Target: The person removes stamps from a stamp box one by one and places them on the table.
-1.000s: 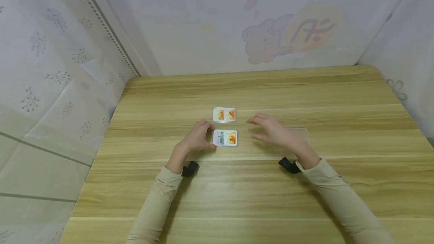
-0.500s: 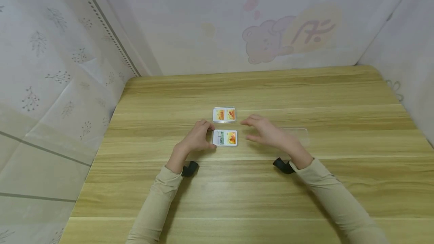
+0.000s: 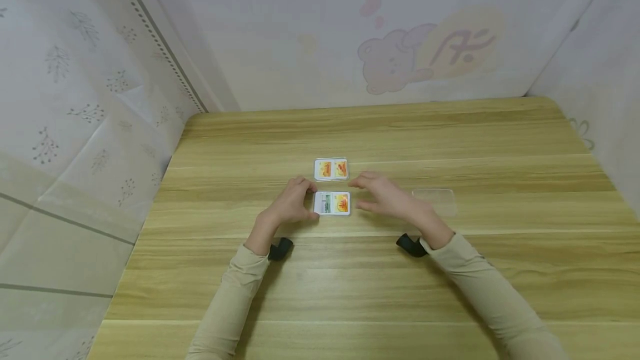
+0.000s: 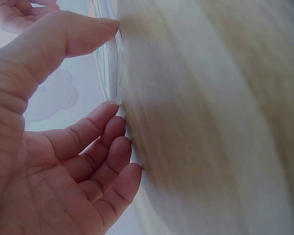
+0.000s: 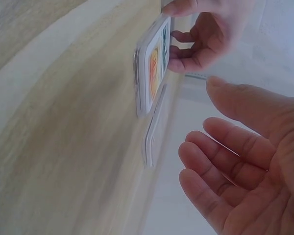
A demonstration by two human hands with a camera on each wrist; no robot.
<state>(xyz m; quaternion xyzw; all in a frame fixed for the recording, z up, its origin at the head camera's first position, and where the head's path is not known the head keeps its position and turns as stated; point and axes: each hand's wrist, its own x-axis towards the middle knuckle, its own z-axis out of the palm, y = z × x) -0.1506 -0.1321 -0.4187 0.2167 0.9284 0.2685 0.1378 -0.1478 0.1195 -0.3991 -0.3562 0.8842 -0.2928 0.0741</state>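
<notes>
A clear flat case with two stamp-like pictures, one grey-green and one orange, lies on the table. My left hand pinches its left end, thumb at the near corner and index finger at the far corner. In the left wrist view, the case's clear edge runs between thumb and index fingertip. Just right of the case, my right hand hovers with fingers loosely bent and apart, holding nothing. The right wrist view shows the case's layered edges and a gap between it and the right fingers.
Beyond the near case lies a similar clear case with two orange pictures. A clear plastic rectangle lies to the right, by the right wrist. The wooden table meets patterned curtains at its back and sides.
My right hand has moved left toward the right end of the near case, uncovering more of the clear rectangle. The left hand and both cases have stayed put.
</notes>
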